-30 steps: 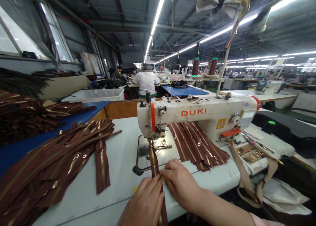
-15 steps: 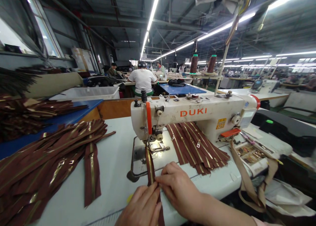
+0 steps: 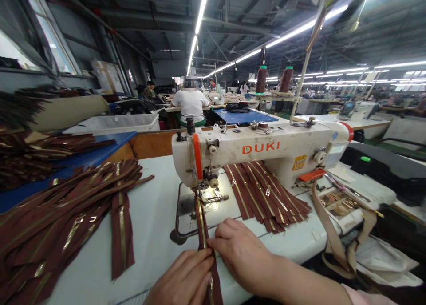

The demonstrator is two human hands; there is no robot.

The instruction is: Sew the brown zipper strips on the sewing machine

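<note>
A brown zipper with gold teeth [image 3: 202,227] runs from under the presser foot of the sewing machine [image 3: 233,152] down toward me. My left hand [image 3: 184,276] is closed on the zipper from the left, its fingertips on the tape near the teeth. Just beyond it my right hand [image 3: 238,254] pinches the tape's right edge, thumb and index finger together. Both hands nearly touch each other. The zipper's far end under the needle is hard to make out. Behind my right hand, several brown zippers [image 3: 262,196] lie side by side under the machine arm.
A large heap of brown zippers [image 3: 66,211] covers the table's left side. Right of the machine sits a tray of small metal parts [image 3: 341,203], with a beige strap [image 3: 336,247] hanging over the edge. A person in a white shirt [image 3: 189,103] sits ahead.
My left hand has shifted slightly left, showing more of the zipper below the fingers. My right hand keeps its pinch. The whole view has moved a little.
</note>
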